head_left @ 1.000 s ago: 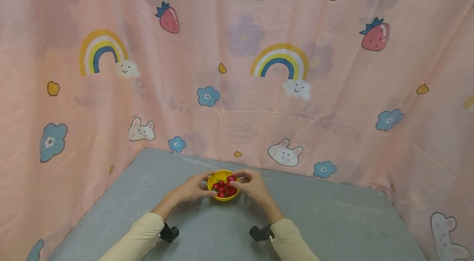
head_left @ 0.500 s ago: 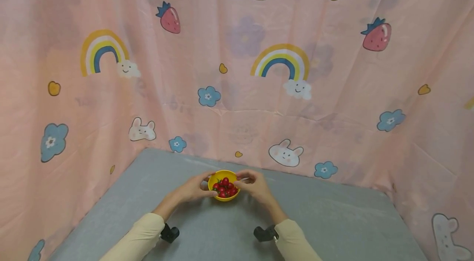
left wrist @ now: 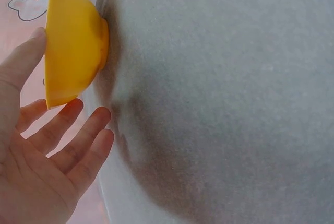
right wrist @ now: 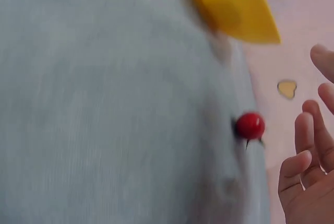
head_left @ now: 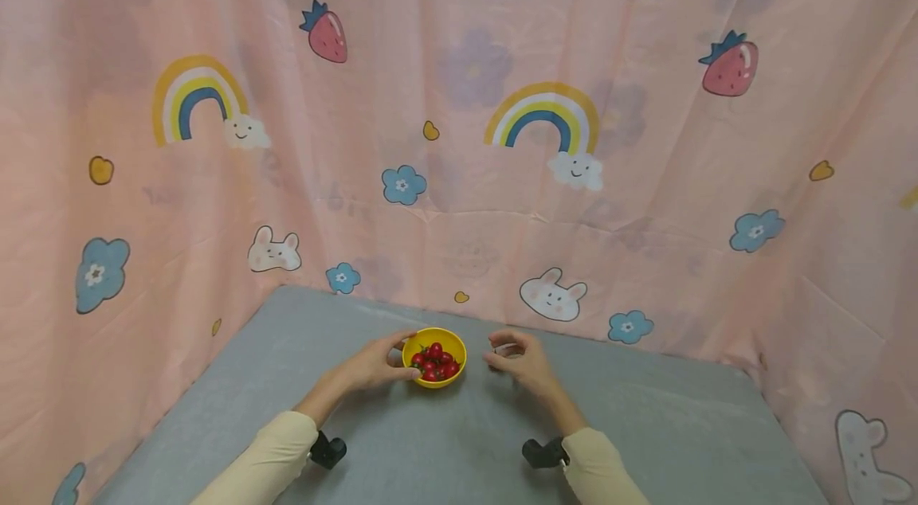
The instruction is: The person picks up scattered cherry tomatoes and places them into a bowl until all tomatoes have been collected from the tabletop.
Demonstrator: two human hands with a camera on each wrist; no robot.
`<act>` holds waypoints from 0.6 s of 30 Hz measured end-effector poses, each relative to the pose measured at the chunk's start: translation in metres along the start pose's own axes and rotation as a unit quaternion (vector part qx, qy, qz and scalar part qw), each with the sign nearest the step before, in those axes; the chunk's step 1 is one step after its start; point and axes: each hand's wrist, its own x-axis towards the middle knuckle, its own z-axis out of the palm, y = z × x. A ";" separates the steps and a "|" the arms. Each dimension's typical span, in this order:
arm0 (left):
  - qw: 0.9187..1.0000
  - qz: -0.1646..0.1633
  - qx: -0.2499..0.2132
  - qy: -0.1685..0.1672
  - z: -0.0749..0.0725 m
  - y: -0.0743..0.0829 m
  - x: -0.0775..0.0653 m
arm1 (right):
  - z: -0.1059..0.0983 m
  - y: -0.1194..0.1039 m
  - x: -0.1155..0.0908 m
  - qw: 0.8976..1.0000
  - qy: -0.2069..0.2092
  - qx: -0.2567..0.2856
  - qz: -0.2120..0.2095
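Observation:
A yellow bowl [head_left: 439, 336] with several red cherry tomatoes [head_left: 436, 366] in it stands upright on the table. My left hand [head_left: 371, 365] holds its left side, thumb near the front rim and fingers round the back; the left wrist view shows the thumb [left wrist: 26, 57] against the rim. To the right of the bowl and apart from it, my right hand [head_left: 529, 362] hovers with relaxed, slightly bent fingers and nothing visible in them. One loose cherry tomato [right wrist: 251, 126] lies on the table near the right fingers in the right wrist view; in the head view I cannot make it out.
The grey cloth-covered table [head_left: 402, 449] reaches back to a pink printed curtain [head_left: 473, 250], which also hangs at both sides. A black wrist mount [head_left: 328, 451] sticks out inward from the left cuff, and another black mount [head_left: 543, 453] from the right.
My right hand has let a cherry tomato go into the bowl and drawn away to the right, off the rim. My left hand has stayed at the bowl.

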 end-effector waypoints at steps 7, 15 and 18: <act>1.000 0.002 -0.001 0.000 -0.001 0.001 0.000 | -0.013 0.009 -0.002 0.997 -0.004 -0.068 0.026; 1.000 -0.002 0.010 0.001 -0.001 0.003 -0.002 | -0.010 0.013 0.005 0.993 -0.025 -0.111 0.042; 1.000 -0.004 0.012 0.000 -0.002 0.004 -0.002 | -0.006 0.014 0.007 0.991 -0.032 -0.121 0.037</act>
